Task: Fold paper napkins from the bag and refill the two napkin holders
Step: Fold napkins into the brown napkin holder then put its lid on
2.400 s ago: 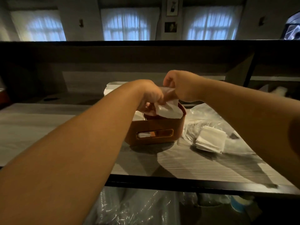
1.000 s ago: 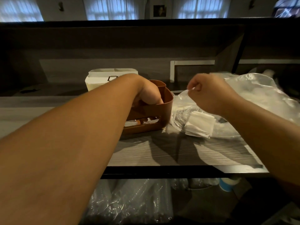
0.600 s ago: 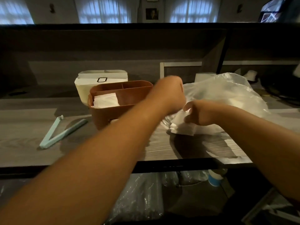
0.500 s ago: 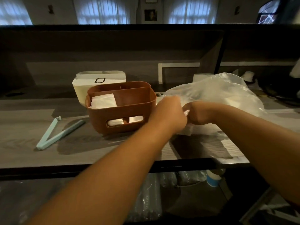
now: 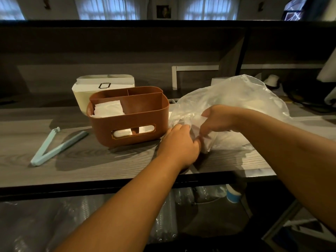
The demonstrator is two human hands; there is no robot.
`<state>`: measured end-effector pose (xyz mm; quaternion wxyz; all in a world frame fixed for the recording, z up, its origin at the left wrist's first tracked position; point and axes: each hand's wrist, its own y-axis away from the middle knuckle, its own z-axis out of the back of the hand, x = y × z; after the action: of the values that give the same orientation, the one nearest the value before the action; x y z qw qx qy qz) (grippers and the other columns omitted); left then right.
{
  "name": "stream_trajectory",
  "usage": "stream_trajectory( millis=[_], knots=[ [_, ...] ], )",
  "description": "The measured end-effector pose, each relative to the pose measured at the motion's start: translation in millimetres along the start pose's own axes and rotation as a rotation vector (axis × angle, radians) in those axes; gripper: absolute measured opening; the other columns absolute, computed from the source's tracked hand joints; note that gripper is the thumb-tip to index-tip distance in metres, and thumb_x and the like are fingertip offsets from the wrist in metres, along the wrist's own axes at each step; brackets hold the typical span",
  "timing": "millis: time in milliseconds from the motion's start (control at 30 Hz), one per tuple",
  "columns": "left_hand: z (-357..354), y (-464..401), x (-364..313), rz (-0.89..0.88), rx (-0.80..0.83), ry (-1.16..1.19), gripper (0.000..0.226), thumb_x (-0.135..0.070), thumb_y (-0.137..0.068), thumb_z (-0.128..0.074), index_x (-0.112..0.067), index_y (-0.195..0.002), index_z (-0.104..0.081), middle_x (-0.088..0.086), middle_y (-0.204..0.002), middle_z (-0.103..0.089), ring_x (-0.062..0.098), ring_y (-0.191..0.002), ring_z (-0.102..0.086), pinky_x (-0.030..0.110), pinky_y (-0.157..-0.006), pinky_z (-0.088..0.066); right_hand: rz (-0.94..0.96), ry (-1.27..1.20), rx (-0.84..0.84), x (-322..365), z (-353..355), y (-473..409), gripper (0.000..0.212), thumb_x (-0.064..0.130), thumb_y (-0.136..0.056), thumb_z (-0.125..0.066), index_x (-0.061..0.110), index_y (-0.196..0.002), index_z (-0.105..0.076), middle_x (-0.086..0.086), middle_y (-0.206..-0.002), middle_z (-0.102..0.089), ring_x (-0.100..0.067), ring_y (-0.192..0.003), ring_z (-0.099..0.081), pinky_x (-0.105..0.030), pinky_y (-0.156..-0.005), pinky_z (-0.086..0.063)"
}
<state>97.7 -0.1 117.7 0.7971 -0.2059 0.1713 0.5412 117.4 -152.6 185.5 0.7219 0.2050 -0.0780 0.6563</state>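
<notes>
While the brown holder (image 5: pixel 130 122) holds folded napkins (image 5: pixel 107 108) only in its left compartment and the white holder (image 5: pixel 85 90) stands behind it, both hands work at the bag (image 5: pixel 236 99): left hand (image 5: pixel 179 142) and right hand (image 5: pixel 218 118) pinch its plastic mouth; most refilling seems left.

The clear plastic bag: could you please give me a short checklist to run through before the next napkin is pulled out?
1. Clear plastic bag resting on the counter: ok.
2. Left hand at the bag's mouth: ok.
3. Right hand gripping the bag: ok.
4. One napkin pinched: cannot tell.
5. Brown holder upright, beside the bag: ok.
6. Room in its compartments: ok.
</notes>
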Motion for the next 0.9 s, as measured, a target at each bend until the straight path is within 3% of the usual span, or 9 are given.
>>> stream_trajectory(
  millis=[133, 233, 333, 500, 633, 833, 900],
  knots=[
    [2, -2, 1, 0.033, 0.015, 0.065, 0.062, -0.05, -0.095, -0.057, -0.022, -0.147, -0.039, 0.002, -0.149, -0.043, 0.024, -0.136, -0.039, 0.044, -0.112, -0.039, 0.057, -0.123, -0.162, -4, 0, 12, 0.042, 0.022, -0.083, -0.078, 0.021, -0.123, -0.066, -0.001, -0.115, -0.066, -0.024, -0.101, -0.06, -0.036, -0.088, -0.052],
    [5, 3, -1, 0.028, -0.02, 0.223, 0.065, -0.054, -0.092, -0.062, -0.028, -0.146, -0.037, -0.001, -0.145, -0.05, 0.023, -0.131, -0.048, 0.047, -0.106, -0.046, 0.128, -0.194, -0.314, -6, -2, 28, 0.031, 0.023, -0.086, -0.077, 0.024, -0.115, -0.068, 0.003, -0.102, -0.068, -0.017, -0.089, -0.063, -0.033, -0.079, -0.055],
    [14, 18, -4, -0.028, -0.094, 0.472, 0.058, -0.037, -0.095, -0.064, -0.032, -0.147, -0.037, -0.005, -0.14, -0.051, 0.018, -0.126, -0.051, 0.042, -0.101, -0.051, 0.209, -0.436, -0.389, -5, -7, 47, 0.02, 0.022, -0.088, -0.075, 0.027, -0.105, -0.068, 0.006, -0.095, -0.07, -0.014, -0.087, -0.066, -0.028, -0.072, -0.054],
    [29, 45, 11, -0.113, -0.382, 0.635, 0.042, -0.022, -0.093, -0.069, -0.042, -0.122, -0.047, -0.018, -0.117, -0.056, 0.004, -0.104, -0.058, 0.028, -0.084, -0.057, 0.3, -1.038, -0.26, 9, -38, 58, 0.033, 0.014, -0.084, -0.078, 0.026, -0.113, -0.067, 0.004, -0.108, -0.075, -0.018, -0.105, -0.07, -0.044, -0.093, -0.057],
    [38, 57, 35, -0.094, -0.434, 0.595, 0.037, -0.014, -0.091, -0.071, -0.039, -0.112, -0.053, -0.014, -0.112, -0.059, 0.003, -0.1, -0.06, 0.029, -0.083, -0.059, 0.272, -1.058, -0.23, 29, -70, 50, 0.04, 0.017, -0.084, -0.079, 0.027, -0.12, -0.064, 0.005, -0.113, -0.072, -0.017, -0.109, -0.067, -0.044, -0.096, -0.056],
    [57, 72, 61, -0.062, -0.416, 0.55, 0.035, -0.016, -0.089, -0.073, -0.041, -0.105, -0.054, -0.015, -0.117, -0.052, 0.003, -0.104, -0.054, 0.008, -0.065, -0.052, 0.287, -1.079, -0.211, 50, -89, 47, 0.032, 0.017, -0.088, -0.075, 0.04, -0.103, -0.059, 0.013, -0.107, -0.068, -0.015, -0.105, -0.065, -0.036, -0.09, -0.058],
    [61, 77, 68, -0.074, -0.403, 0.555, 0.039, -0.015, -0.087, -0.074, -0.044, -0.102, -0.053, -0.015, -0.118, -0.051, 0.004, -0.105, -0.054, 0.006, -0.066, -0.05, 0.316, -1.143, -0.196, 55, -93, 48, 0.034, 0.015, -0.087, -0.075, 0.035, -0.11, -0.06, 0.01, -0.107, -0.07, -0.018, -0.105, -0.066, -0.037, -0.09, -0.059]
  ],
)
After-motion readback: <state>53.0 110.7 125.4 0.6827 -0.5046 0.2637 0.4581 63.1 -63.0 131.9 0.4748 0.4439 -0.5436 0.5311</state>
